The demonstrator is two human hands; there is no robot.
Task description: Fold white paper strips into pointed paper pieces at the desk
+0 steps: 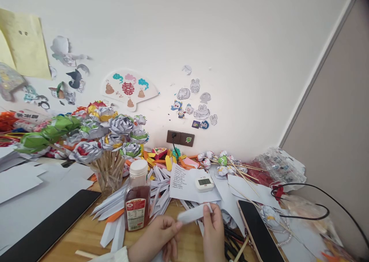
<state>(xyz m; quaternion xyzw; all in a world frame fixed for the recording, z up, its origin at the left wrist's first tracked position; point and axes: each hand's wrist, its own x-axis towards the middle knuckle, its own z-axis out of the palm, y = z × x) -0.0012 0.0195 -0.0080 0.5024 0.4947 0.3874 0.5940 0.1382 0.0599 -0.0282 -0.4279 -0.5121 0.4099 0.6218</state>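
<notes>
A folded white paper strip (192, 214) is stretched between my two hands, just above the wooden table. My right hand (213, 231) pinches its right end between thumb and fingers. At the strip's left end, slightly blurred, the thumb and forefinger of my left hand (163, 233) close on the paper. Left of my hands stands a bottle of reddish-brown liquid (137, 200) with a white cap. Behind it lies a heap of folded paper strips (113, 200), white and orange. A white digital timer (204, 183) rests on a handwritten sheet (180, 183) beyond my hands.
Paper flowers on sticks (106, 139) fill a container at left. A black slab (54, 227) lies on white sheets at front left. At right are a phone (258, 231), a black cable (319, 187), paper balls on sticks (223, 162) and plastic packaging (284, 164).
</notes>
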